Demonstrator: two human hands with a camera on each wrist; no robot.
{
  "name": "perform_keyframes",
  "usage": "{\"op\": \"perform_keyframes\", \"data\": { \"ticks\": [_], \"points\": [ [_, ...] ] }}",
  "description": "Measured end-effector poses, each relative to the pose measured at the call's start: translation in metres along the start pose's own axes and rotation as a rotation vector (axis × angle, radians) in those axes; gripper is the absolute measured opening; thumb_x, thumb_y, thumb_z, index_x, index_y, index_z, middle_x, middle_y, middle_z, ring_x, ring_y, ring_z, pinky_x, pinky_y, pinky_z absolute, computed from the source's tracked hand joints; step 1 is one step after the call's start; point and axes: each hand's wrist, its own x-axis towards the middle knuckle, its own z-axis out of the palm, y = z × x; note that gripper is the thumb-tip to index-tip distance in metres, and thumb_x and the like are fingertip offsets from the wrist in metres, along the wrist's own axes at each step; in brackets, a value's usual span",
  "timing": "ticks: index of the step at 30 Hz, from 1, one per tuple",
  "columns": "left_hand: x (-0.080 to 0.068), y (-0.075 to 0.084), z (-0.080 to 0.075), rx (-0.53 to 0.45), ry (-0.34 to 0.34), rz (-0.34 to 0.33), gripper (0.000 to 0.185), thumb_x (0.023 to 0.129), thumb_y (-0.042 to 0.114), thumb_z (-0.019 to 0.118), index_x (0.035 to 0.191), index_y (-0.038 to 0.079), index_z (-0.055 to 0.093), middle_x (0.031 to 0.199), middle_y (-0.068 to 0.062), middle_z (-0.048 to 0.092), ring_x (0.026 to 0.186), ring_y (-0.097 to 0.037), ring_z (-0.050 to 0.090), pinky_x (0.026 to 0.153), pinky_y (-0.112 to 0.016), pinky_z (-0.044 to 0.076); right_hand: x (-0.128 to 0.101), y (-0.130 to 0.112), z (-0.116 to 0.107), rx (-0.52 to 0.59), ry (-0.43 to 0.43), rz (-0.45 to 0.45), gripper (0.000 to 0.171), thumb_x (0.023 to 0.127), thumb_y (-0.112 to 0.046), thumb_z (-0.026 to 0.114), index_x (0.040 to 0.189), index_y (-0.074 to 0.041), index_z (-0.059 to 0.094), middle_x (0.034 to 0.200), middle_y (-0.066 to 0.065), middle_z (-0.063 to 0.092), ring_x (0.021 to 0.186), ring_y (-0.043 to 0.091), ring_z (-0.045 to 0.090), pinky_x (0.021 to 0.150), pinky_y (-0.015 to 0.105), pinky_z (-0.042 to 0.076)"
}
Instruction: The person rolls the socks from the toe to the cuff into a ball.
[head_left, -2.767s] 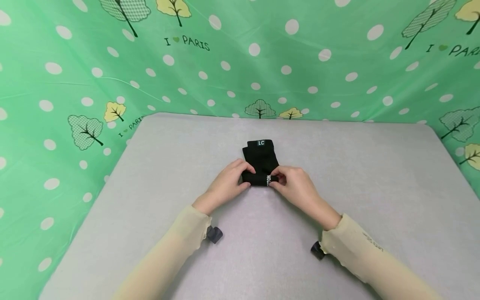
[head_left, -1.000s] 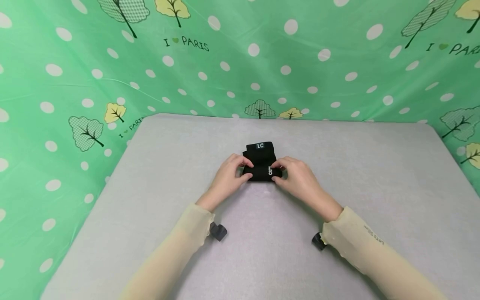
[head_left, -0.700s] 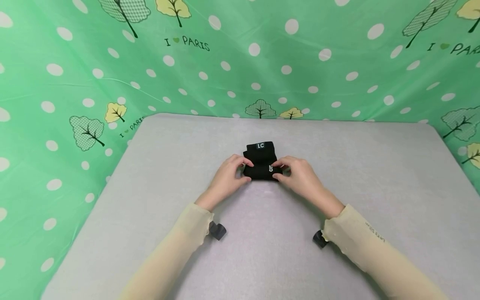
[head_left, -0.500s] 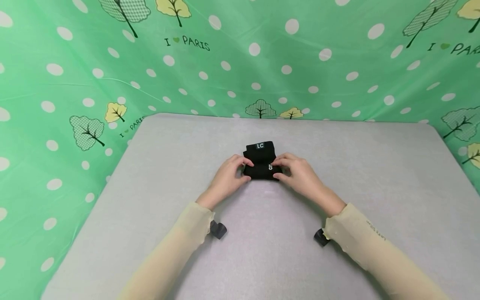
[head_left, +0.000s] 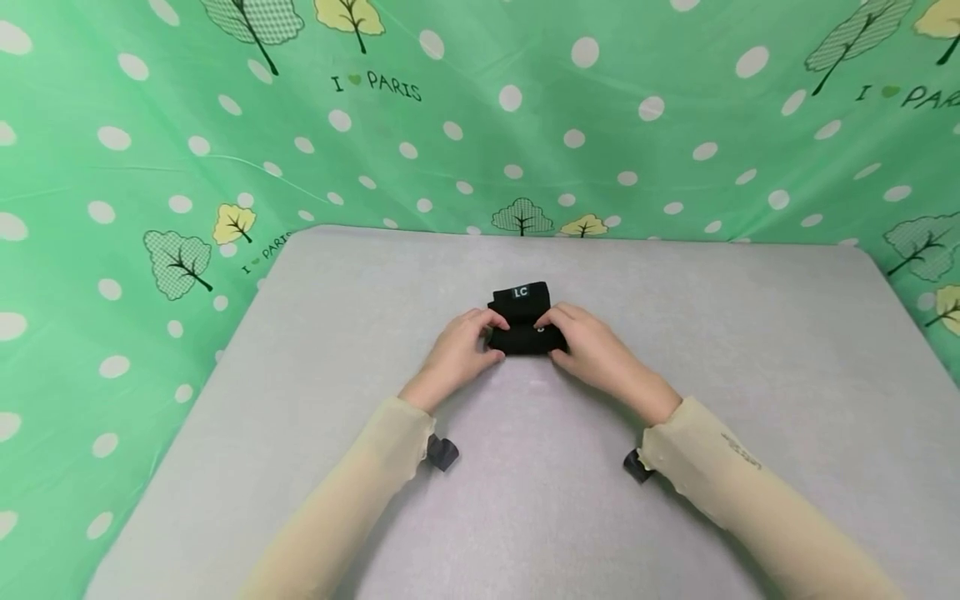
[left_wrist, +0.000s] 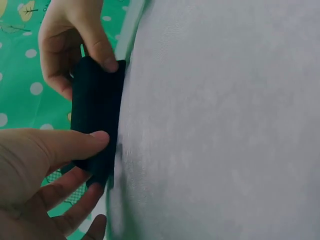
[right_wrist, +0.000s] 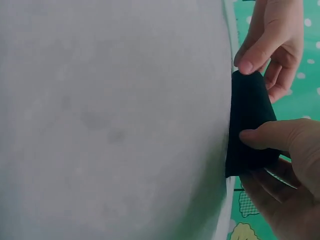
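Note:
Black socks (head_left: 519, 312) lie near the middle of the table, their near end rolled into a thick cylinder. A small white "LC" label shows on the flat far end. My left hand (head_left: 457, 352) grips the left end of the roll, and my right hand (head_left: 597, 353) the right end. In the left wrist view, the left thumb (left_wrist: 80, 144) presses on the dark roll (left_wrist: 95, 107), with fingers beyond it. The right wrist view shows the right thumb (right_wrist: 267, 136) on the roll's near side. White lettering on the roll is mostly hidden by the right fingers.
The grey table (head_left: 517, 517) spreads around the socks on all sides. Behind and to the left hangs a green dotted curtain (head_left: 450, 100) with printed trees. Dark wrist camera mounts (head_left: 442, 453) stick out under both cream sleeves (head_left: 360, 492).
Both hands have rolled the socks further away from me, so the flat part is shorter and the roll thicker. The white lettering has turned over the roll, nearly out of sight.

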Motion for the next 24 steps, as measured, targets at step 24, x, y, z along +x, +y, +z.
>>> {"op": "perform_keyframes", "data": {
  "ticks": [24],
  "points": [
    [-0.014,0.006,-0.001,-0.134,0.020,-0.011,0.029,0.094,0.023,0.070,0.120,0.013,0.063,0.114,-0.008,0.067,0.104,-0.023,0.067,0.096,-0.040,0.052,-0.018,0.000,-0.004,0.243,0.034,0.167,0.024,0.095,-0.015,0.068,0.118,-0.007,0.066,0.113,0.012,0.067,0.095,0.024,0.062,0.087,0.042,0.055]
  ]
}}
